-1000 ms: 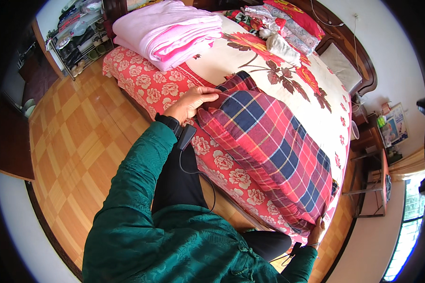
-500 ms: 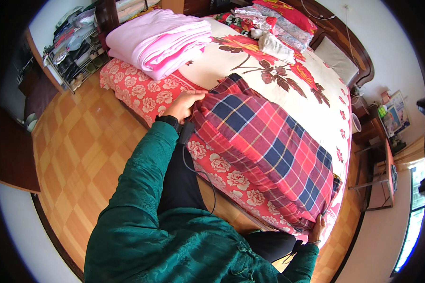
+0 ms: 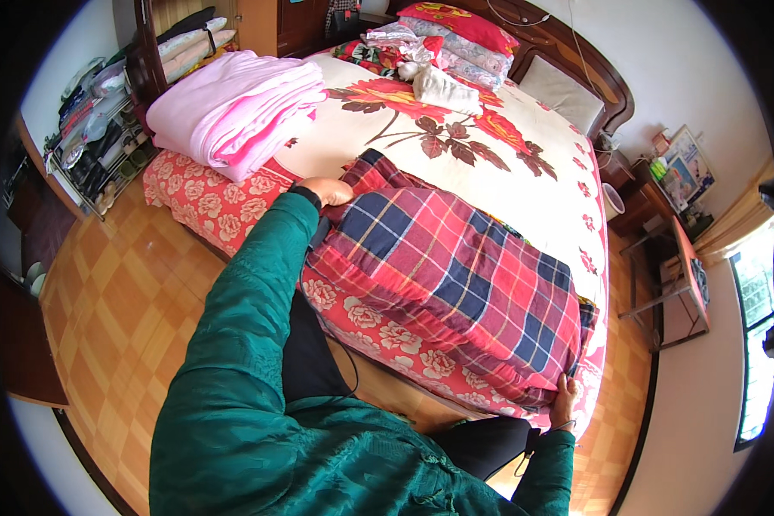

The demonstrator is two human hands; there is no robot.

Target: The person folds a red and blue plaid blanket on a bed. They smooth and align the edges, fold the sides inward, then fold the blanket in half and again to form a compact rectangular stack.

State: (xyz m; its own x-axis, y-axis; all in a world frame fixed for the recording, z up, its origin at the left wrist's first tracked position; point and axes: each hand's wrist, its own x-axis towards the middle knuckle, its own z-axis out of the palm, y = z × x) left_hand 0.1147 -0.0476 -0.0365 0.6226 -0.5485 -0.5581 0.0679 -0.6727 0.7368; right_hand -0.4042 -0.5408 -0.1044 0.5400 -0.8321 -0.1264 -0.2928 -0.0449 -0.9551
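Observation:
A red, navy and white plaid cloth (image 3: 456, 267) lies in a long folded bundle across the near edge of the bed. At its left end, my left hand (image 3: 327, 191) is closed on the edge, with its fingertips partly hidden by the fabric. My right hand (image 3: 565, 401) grips the near right corner, thumb on top and fingers tucked beneath. The cloth's middle bulges upward in soft creases. Dark patterned fabric (image 3: 586, 314) peeks out along its right edge. Below it hangs a red sheet with pale flowers (image 3: 396, 335).
A folded pink blanket (image 3: 232, 112) sits at the bed's left corner. A cream floral cover (image 3: 525, 202) spreads over the mattress. Pillows (image 3: 464, 43) and crumpled clothes lie by the headboard. A shoe rack (image 3: 103, 146) stands left; a small table (image 3: 679, 275) stands right.
My view has shifted rightward, so the scene sits further left. My left hand has moved slightly inward over the bed with the cloth's edge. The right hand keeps its corner.

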